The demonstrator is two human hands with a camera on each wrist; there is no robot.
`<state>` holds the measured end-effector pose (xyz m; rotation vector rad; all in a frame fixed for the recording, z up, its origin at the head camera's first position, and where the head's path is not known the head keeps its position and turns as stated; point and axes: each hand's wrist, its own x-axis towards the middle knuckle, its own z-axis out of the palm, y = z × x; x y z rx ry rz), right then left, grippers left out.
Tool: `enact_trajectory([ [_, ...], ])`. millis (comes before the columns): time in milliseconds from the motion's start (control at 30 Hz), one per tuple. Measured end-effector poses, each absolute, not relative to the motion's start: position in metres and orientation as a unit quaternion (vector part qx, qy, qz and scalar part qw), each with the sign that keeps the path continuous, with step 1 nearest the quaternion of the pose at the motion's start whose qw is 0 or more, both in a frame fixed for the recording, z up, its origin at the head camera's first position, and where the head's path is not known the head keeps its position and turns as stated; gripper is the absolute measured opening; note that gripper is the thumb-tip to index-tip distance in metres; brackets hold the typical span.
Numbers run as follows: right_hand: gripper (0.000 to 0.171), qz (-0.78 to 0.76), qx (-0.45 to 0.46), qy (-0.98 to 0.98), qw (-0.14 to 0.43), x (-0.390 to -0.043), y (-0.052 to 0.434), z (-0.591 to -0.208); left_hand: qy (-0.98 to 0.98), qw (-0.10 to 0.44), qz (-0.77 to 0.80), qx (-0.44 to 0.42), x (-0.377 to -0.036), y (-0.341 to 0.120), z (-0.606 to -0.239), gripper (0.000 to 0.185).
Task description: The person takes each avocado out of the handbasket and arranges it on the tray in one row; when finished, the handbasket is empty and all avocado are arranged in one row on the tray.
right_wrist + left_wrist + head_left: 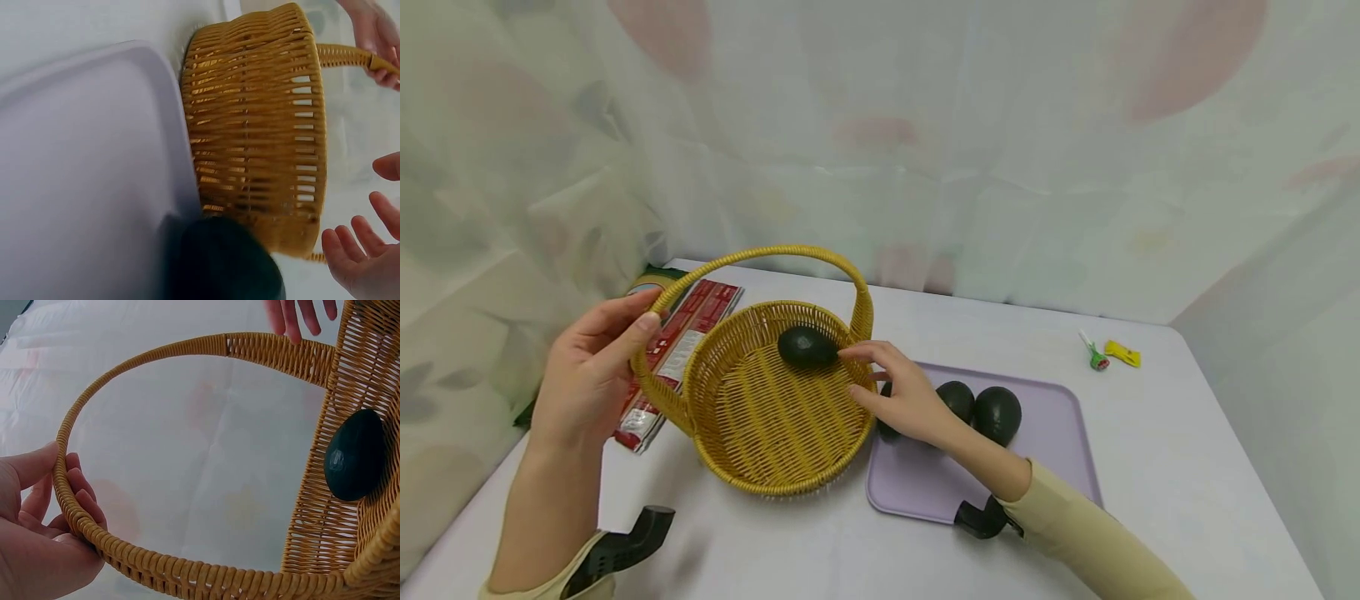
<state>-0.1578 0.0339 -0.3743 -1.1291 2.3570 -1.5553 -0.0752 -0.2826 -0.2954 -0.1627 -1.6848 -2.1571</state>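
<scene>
Avocado lies inside the wicker basket at its far rim, just off the right hand fingertips (fingers spread, holding nothing). Left hand grips the basket handle. Behind the right hand, two avocados on the purple tray; a red packet under the left.

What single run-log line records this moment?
left hand: holds basket handle | right hand: open, at rim | one avocado inside | two on tray

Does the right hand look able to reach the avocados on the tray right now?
Probably yes. The right hand is open and holds nothing, hovering at the basket rim, right beside the avocados lying uncovered on the tray.
</scene>
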Motion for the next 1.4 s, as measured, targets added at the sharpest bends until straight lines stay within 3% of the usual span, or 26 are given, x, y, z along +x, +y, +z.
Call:
enact_trajectory([
  [367, 0.049, -0.425, -0.412, 0.799, 0.105, -0.172, -0.005, -0.358, -0.614, 0.186, -0.765, -0.05, -0.075, -0.285, -0.294, 0.029],
  [867, 0.075, -0.254, -0.401, 0.838, 0.268, -0.216, -0.051, -0.331, -0.614, 0.175, -0.768, -0.055, -0.074, -0.286, -0.294, 0.029],
  [1233, 0.072, -0.157, -0.365, 0.854, 0.336, -0.237, -0.072, -0.328, -0.616, 0.171, -0.768, -0.052, -0.073, -0.287, -0.294, 0.03],
  [1400, 0.054, -0.187, -0.382, 0.843, 0.329, -0.24, -0.076, -0.328, -0.618, 0.172, -0.765, -0.054, -0.074, -0.287, -0.294, 0.03],
])
